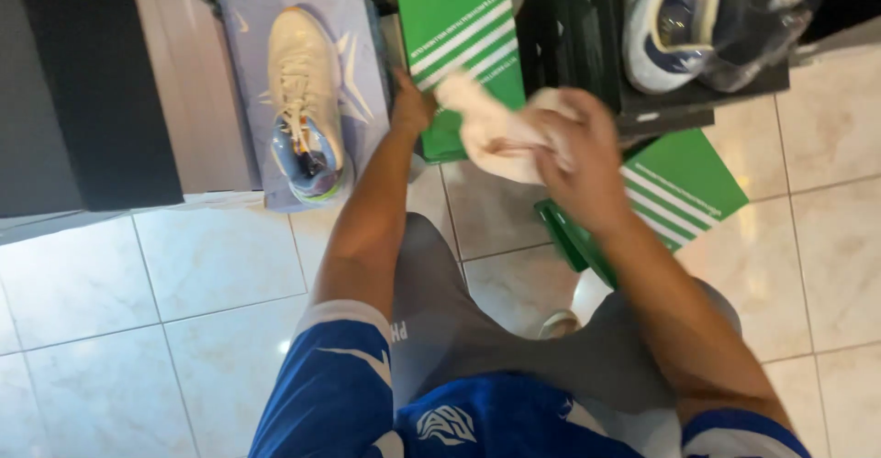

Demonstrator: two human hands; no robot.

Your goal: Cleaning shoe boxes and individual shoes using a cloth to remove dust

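My right hand (580, 160) is closed around a crumpled cream cloth (491, 128), held in the air above the floor. My left hand (411, 107) reaches forward and rests on the lower edge of an upright green shoebox (459, 27) with white stripes. Its fingers are partly hidden behind the cloth, so I cannot tell whether they grip the box. A second green shoebox piece (679, 192) lies on the tiles below my right forearm. A cream sports shoe (303, 91) with a blue heel stands on a pale lilac box (344, 17) to the left.
A dark crate (587, 45) at the upper right holds a white and blue shoe (670, 17) and something in clear plastic. A dark cabinet (92, 82) stands at the left. Glossy beige floor tiles (138, 329) spread below; my grey-trousered knees fill the lower middle.
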